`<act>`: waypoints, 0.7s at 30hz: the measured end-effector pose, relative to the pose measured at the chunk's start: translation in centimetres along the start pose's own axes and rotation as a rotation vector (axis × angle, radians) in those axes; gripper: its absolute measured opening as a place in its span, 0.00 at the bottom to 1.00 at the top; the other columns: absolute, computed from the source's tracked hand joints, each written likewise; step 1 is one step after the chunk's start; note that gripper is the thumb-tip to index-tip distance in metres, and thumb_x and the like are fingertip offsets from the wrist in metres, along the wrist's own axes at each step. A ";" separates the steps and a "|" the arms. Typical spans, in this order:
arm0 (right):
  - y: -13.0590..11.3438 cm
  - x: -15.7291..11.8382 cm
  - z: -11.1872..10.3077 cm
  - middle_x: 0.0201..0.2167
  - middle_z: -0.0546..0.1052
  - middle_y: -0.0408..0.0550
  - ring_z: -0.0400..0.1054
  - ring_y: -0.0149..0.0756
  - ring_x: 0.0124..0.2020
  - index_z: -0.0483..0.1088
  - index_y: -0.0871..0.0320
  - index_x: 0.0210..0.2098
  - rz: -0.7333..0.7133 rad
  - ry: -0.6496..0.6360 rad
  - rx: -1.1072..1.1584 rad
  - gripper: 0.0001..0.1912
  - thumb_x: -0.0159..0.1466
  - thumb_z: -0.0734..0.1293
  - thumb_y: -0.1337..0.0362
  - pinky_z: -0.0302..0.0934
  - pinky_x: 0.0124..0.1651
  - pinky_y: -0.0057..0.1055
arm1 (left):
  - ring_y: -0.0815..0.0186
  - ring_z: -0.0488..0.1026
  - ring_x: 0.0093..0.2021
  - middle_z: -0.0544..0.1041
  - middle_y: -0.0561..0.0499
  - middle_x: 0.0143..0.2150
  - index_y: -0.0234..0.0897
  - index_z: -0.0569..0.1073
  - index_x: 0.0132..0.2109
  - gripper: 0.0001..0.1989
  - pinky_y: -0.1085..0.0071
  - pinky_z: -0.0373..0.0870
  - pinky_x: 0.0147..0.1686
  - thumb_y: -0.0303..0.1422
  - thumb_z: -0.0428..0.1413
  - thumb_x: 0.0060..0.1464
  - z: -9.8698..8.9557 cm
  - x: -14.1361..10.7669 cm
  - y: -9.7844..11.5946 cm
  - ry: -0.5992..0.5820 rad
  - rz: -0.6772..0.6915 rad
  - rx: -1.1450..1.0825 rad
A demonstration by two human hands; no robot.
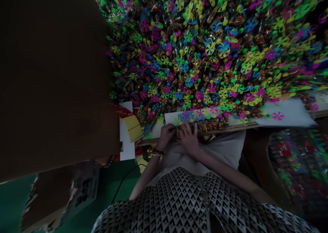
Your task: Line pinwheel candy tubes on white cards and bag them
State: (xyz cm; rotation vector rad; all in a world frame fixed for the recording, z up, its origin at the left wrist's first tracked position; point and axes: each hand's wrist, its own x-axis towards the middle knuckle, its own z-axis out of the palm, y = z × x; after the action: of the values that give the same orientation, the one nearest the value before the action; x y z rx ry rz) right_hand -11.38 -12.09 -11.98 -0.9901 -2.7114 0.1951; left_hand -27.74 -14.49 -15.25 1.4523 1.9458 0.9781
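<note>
A row of small clear tubes filled with multicoloured candy balls [212, 124] lies along the table's front edge. Coloured pinwheel tops [197, 115] point away from me, over a white sheet [169, 118]. At the row's left end, my left hand [166, 136] has its fingers bent and pinched together; what they hold, if anything, is too small and dark to tell. My right hand [189, 139] rests on the tubes just beside it, fingers spread and pointing forward.
A big heap of similar candy tubes with pinwheels [184, 55] covers the table behind the row. A large cardboard box [56, 75] blocks the left side. Yellow and white card pieces [132, 127] lie beside it. Packed tubes [299, 161] sit at lower right.
</note>
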 end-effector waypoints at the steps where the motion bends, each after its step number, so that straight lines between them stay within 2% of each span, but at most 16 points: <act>1: -0.1 0.0 0.0 0.59 0.67 0.63 0.48 0.51 0.67 0.70 0.62 0.45 -0.006 0.022 -0.003 0.14 0.66 0.63 0.59 0.31 0.64 0.67 | 0.69 0.74 0.30 0.78 0.51 0.29 0.36 0.76 0.28 0.08 0.74 0.70 0.33 0.21 0.55 0.46 0.0 0.0 0.0 -0.001 -0.003 -0.005; 6: -0.3 -0.3 0.3 0.56 0.70 0.62 0.50 0.49 0.66 0.72 0.63 0.40 -0.015 0.108 0.003 0.14 0.67 0.59 0.59 0.28 0.66 0.63 | 0.68 0.75 0.32 0.79 0.50 0.31 0.36 0.77 0.30 0.06 0.73 0.71 0.35 0.23 0.56 0.48 0.1 -0.1 -0.3 0.012 0.008 -0.025; 12: -0.8 0.0 0.3 0.59 0.66 0.63 0.47 0.50 0.67 0.70 0.63 0.48 0.002 0.014 0.021 0.16 0.66 0.60 0.61 0.29 0.65 0.64 | 0.68 0.74 0.30 0.78 0.50 0.29 0.37 0.77 0.29 0.06 0.73 0.71 0.33 0.24 0.56 0.48 0.0 -0.1 0.0 0.013 0.011 -0.024; 15: -0.3 -0.1 -0.5 0.59 0.66 0.61 0.46 0.49 0.66 0.69 0.62 0.49 -0.036 -0.014 0.050 0.19 0.66 0.60 0.55 0.30 0.65 0.64 | 0.68 0.74 0.31 0.79 0.50 0.30 0.37 0.77 0.29 0.05 0.72 0.71 0.34 0.24 0.56 0.48 -0.1 0.0 0.0 0.012 0.021 -0.011; 18: 2.5 -1.2 -1.7 0.52 0.71 0.57 0.55 0.45 0.62 0.70 0.58 0.44 0.004 0.120 0.142 0.17 0.66 0.60 0.53 0.38 0.66 0.58 | 0.67 0.75 0.31 0.79 0.50 0.31 0.37 0.76 0.29 0.05 0.72 0.72 0.34 0.27 0.56 0.48 0.0 0.1 -0.2 0.019 0.020 -0.011; 19: 4.2 -1.8 -2.2 0.49 0.72 0.55 0.59 0.43 0.59 0.71 0.58 0.43 0.088 0.211 0.175 0.15 0.67 0.59 0.55 0.44 0.65 0.54 | 0.67 0.75 0.31 0.79 0.50 0.31 0.37 0.76 0.29 0.05 0.72 0.71 0.34 0.27 0.55 0.49 0.1 0.1 -0.3 0.025 0.015 -0.012; 21: 8.6 -3.1 -3.0 0.44 0.73 0.55 0.64 0.40 0.53 0.69 0.59 0.44 0.345 0.406 0.241 0.13 0.68 0.57 0.60 0.55 0.60 0.46 | 0.67 0.75 0.31 0.79 0.51 0.30 0.37 0.76 0.28 0.06 0.72 0.71 0.34 0.27 0.55 0.48 0.2 0.1 -0.5 0.033 0.008 -0.018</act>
State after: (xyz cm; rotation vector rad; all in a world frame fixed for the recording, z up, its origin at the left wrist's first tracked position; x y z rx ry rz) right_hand -2.91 -7.43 -11.44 -1.2579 -2.0891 0.3335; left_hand -27.90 -14.43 -15.76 1.4433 1.9516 1.0262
